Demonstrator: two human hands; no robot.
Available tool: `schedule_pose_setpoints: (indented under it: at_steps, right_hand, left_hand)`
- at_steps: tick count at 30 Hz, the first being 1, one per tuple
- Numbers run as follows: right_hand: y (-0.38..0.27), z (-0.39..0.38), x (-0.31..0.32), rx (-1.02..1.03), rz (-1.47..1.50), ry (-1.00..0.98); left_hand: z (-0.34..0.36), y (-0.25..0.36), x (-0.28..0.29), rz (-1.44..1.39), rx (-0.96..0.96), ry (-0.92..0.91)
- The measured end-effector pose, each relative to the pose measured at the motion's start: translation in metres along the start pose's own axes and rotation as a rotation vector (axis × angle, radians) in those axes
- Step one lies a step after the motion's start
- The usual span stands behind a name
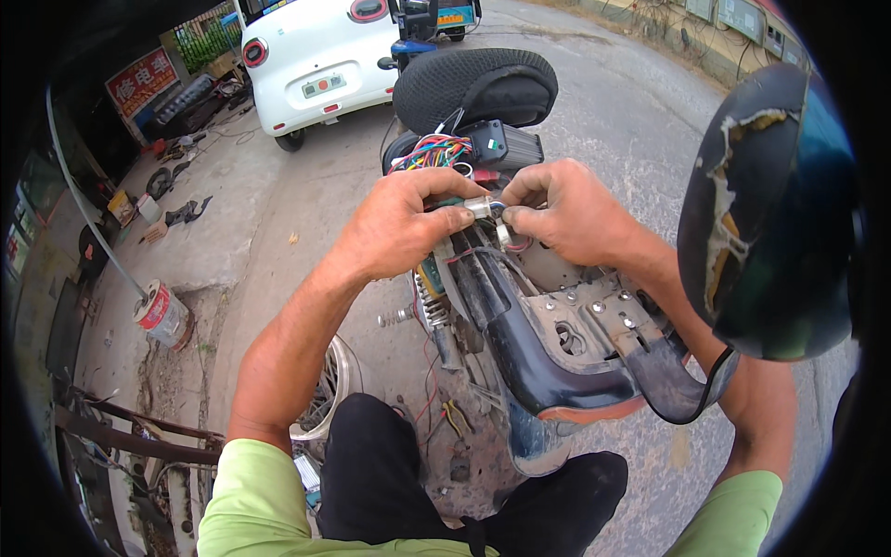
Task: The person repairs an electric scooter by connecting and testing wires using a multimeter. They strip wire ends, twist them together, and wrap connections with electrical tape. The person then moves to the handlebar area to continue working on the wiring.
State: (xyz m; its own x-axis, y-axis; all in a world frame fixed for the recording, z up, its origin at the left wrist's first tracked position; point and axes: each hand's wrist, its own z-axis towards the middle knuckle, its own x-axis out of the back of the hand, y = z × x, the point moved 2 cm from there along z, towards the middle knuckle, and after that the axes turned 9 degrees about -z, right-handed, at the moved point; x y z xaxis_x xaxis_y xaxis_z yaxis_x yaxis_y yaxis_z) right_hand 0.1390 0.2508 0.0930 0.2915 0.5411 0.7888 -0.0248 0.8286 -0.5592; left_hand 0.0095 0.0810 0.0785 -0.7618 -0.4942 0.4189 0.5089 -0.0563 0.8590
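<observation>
Between my two hands, over the frame of a partly stripped electric scooter (492,297), is a whitish plastic wire connector (479,207). My left hand (404,223) pinches it between thumb and forefinger. My right hand (571,212) is closed at the wires (498,206) that come out of the connector's right end. A second white connector (504,235) hangs just below my right fingertips. Beyond my hands lies a bundle of coloured wires (436,151), beside a black finned controller box (506,144). The scooter's black seat (473,88) is tilted up behind them.
A torn black backrest (742,213) stands close by my right arm. Pliers (456,419) and a wheel (332,390) are on the ground near my knees. A coil spring (430,302) sits on the scooter's left side. At the left, a pole rises from a paint bucket (165,316). A white car (320,65) is parked ahead.
</observation>
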Motion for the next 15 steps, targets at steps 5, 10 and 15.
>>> schedule_pose_setpoints:
  at_steps: [5, 10, 15]
  right_hand:
    - [0.022, 0.006, 0.0, -0.043, 0.229, -0.218]
    - [0.032, 0.01, -0.003, -0.039, 0.419, -0.34]
    - [0.039, 0.013, -0.006, -0.015, 0.47, -0.367]
  left_hand:
    - [-0.001, -0.01, 0.002, -0.033, -0.034, -0.053]
    - [0.0, -0.016, 0.003, 0.036, -0.169, -0.091]
    - [0.0, -0.015, 0.001, 0.125, -0.227, -0.08]
